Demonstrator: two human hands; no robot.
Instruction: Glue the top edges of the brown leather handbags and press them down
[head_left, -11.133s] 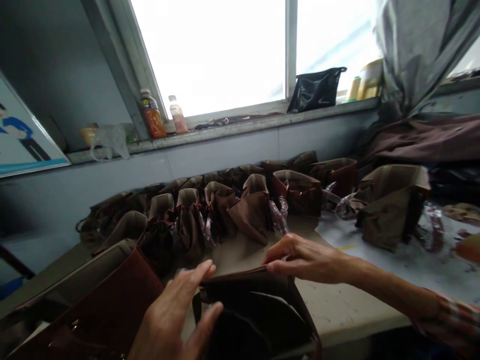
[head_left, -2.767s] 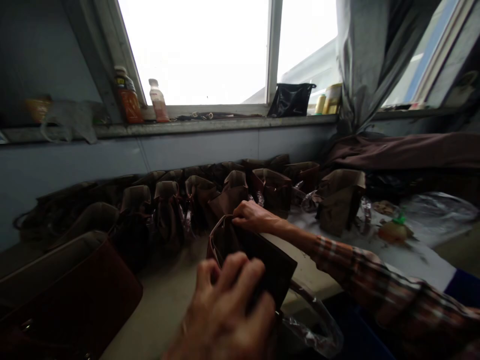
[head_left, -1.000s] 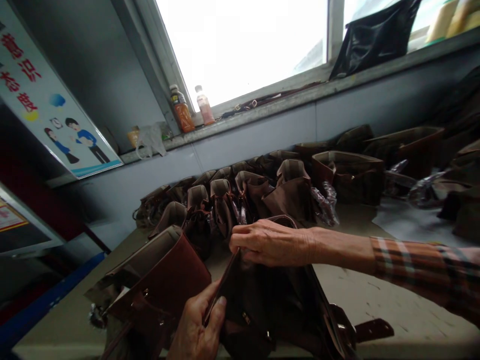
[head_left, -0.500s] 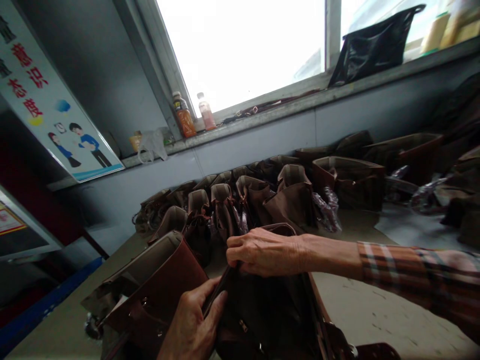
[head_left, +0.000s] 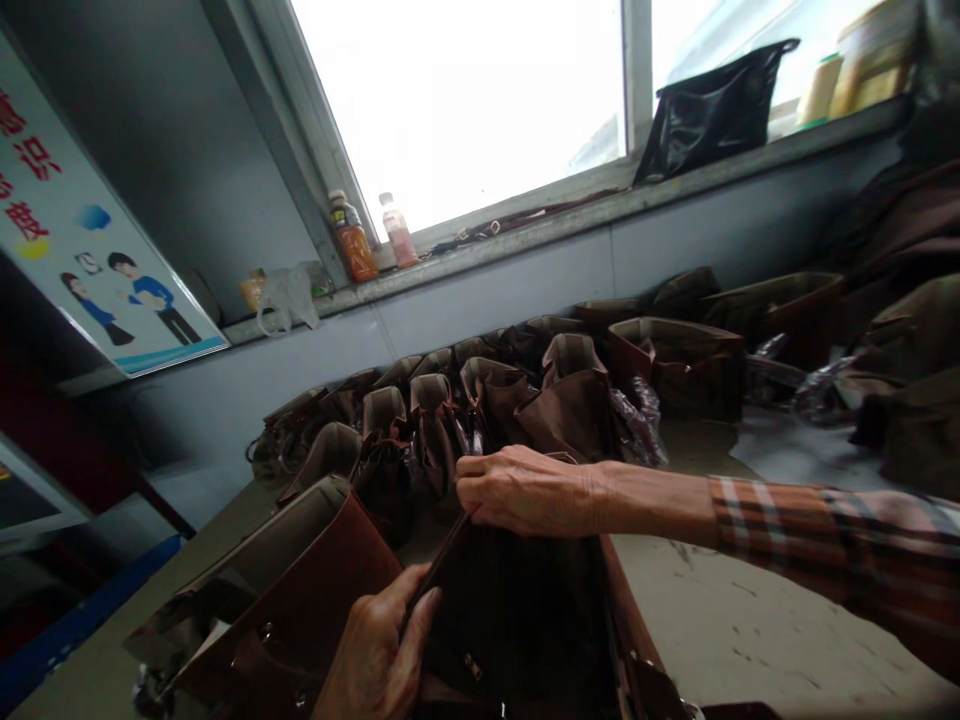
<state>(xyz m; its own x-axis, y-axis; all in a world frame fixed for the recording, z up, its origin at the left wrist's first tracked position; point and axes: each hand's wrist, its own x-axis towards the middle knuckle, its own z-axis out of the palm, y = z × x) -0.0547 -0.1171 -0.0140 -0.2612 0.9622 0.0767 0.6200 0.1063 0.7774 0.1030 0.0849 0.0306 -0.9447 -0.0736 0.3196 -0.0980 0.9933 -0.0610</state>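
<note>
A dark brown bag (head_left: 525, 620) stands open in front of me, its inside in shadow and a small metal zip pull (head_left: 472, 667) showing. My left hand (head_left: 379, 640) pinches the bag's left rim between thumb and fingers. At the rim's far corner, my right hand (head_left: 517, 490) is closed on the edge, fingers curled over it. Left of my left hand is another brown bag (head_left: 352, 550) with a pale lining and metal studs, standing open.
Several more brown bags (head_left: 570, 400) stand in rows along the wall, some with plastic-wrapped parts (head_left: 637, 415). Drink bottles (head_left: 352, 240), thin straps (head_left: 495, 228) and a black pouch (head_left: 712, 120) are on the windowsill. A blue edge (head_left: 82, 630) runs at lower left.
The view has shifted slightly, so the background sits further left. Both hands keep hold of the bag's rim; the left hand appears a little lower and further left.
</note>
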